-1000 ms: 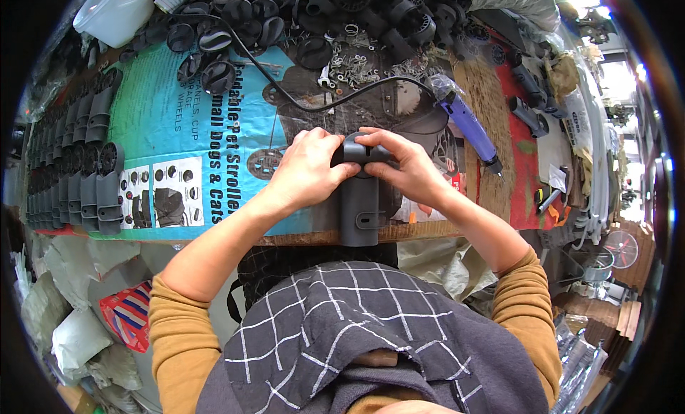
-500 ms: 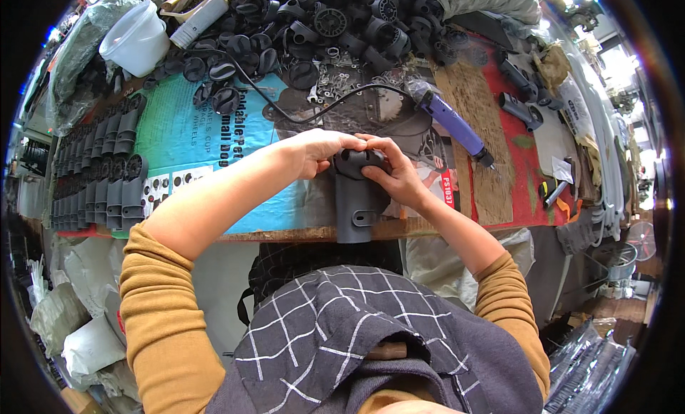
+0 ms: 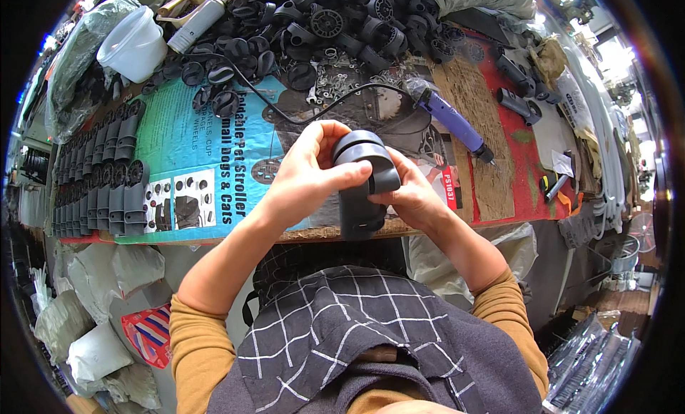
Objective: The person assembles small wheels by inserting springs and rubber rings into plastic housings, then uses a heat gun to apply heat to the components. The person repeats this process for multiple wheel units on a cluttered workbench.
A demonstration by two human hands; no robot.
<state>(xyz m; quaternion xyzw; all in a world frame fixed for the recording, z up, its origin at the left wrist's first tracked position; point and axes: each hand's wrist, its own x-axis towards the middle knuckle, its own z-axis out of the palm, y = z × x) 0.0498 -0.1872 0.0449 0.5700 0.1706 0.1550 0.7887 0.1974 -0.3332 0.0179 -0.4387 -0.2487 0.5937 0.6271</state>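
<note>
Over the table's near edge I hold a dark grey plastic wheel bracket, with a rounded, grooved head on a tube-like body that points toward me. My left hand is closed round the left side of the head, its thumb lying across the front. From the right, my right hand grips the same bracket, thumb near the join of head and body; its other fingers are partly hidden behind. Beyond my right hand lies a purple electric screwdriver with a black cord.
Similar brackets stand in rows at the left. A heap of black wheels and housings covers the back, with small metal hardware before it. A white bucket and spray can stand back left; a hammer-like tool lies right.
The bracket has turned in my hands, so its smooth rounded head now faces up. My left hand has moved from the top of the head to its left side, thumb across the front.
</note>
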